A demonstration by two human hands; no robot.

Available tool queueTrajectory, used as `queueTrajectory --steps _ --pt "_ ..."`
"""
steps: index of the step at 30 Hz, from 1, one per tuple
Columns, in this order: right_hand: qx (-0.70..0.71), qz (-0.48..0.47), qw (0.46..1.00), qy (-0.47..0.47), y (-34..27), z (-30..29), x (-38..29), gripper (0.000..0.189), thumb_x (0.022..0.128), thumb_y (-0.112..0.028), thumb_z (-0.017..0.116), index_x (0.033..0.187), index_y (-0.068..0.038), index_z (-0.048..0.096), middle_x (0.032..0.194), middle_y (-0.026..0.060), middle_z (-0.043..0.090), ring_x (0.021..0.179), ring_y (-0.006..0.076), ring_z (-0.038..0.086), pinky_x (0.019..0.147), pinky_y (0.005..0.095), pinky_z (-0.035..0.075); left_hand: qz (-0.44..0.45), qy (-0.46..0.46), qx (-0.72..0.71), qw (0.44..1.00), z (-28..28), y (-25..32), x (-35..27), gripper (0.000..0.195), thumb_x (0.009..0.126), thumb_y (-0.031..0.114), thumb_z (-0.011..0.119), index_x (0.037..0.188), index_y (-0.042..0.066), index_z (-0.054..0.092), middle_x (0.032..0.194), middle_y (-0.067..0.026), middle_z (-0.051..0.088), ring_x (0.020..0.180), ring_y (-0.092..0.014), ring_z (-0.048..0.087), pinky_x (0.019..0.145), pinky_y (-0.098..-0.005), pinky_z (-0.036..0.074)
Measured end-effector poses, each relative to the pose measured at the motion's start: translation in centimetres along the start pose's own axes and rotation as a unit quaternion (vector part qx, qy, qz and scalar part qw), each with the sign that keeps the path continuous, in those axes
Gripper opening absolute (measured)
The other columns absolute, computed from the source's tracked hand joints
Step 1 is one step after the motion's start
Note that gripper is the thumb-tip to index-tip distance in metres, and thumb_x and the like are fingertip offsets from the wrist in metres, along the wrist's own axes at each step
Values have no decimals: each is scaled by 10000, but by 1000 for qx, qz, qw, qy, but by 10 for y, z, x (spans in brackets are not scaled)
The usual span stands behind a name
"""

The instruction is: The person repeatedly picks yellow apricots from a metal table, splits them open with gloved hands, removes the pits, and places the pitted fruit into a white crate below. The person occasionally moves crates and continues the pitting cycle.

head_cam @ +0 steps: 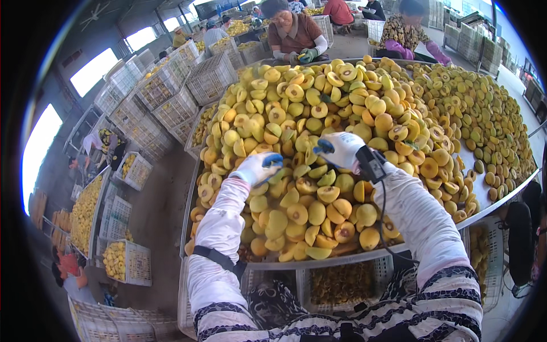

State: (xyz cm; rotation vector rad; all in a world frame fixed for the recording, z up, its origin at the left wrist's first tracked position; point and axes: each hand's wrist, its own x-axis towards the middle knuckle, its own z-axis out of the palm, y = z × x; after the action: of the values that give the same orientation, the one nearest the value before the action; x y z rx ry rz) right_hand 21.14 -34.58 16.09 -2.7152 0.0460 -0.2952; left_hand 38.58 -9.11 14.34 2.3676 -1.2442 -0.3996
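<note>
A large heap of halved yellow stone fruit [316, 213] covers the metal-rimmed table [342, 261] before me. Over the middle of the heap are both my hands, in white knit gloves with blue-coated fingers. My left hand [259, 166] has its fingers curled just above the fruit; a green-yellow piece shows under the fingertips, and whether it is held I cannot tell. My right hand [339, 149] is bent to the right of it, fingers curled towards the palm, with a dark device strapped at the wrist. What lies inside its fingers is hidden.
Across the table a person [295, 32] in green gloves holds a fruit; another person [404, 34] sits to the right. Stacked plastic crates [171, 102] stand at the left. Below the table edge is a crate of brownish bits [342, 284]. A cable hangs from my right wrist.
</note>
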Motion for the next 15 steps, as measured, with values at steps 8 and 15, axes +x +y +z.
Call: queueTrajectory --steps 8,15 --pt "-114 9 937 330 131 -90 117 323 890 -381 609 1118 -163 676 1126 100 648 1064 322 598 907 425 490 133 350 213 902 -63 27 165 384 896 420 623 1151 136 662 1225 -88 629 1152 -295 575 975 -397 464" --pt "-259 80 927 261 183 -50 207 367 936 -496 500 990 -212 727 1021 111 698 925 313 661 800 441 525 -25 176 267 947 -15 69 303 560 943 570 444 1426 287 455 1568 -52 308 1416 -366 308 1171 -440 257"
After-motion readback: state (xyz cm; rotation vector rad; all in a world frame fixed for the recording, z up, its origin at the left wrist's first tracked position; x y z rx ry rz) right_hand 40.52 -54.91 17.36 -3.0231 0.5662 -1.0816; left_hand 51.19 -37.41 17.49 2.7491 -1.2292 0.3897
